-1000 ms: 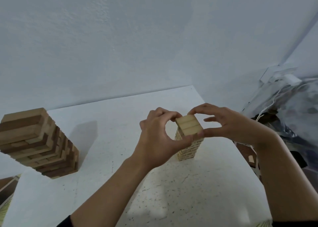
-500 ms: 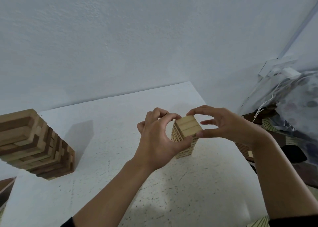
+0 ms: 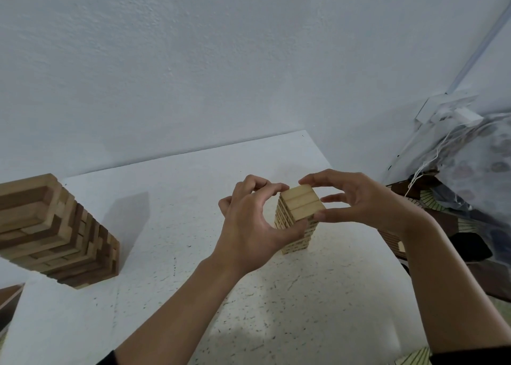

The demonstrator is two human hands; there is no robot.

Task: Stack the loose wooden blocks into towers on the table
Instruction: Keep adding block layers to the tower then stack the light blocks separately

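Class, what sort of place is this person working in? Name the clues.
Probably a corner of a home room: a plain white table against a painted wall, a small block tower and a larger tower on it, a wall socket with a trailing cord, and a plastic bag beside the table.

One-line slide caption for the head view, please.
Left hand and right hand pinch the top of the small pale tower on the white table; a larger two-tone tower stands apart.
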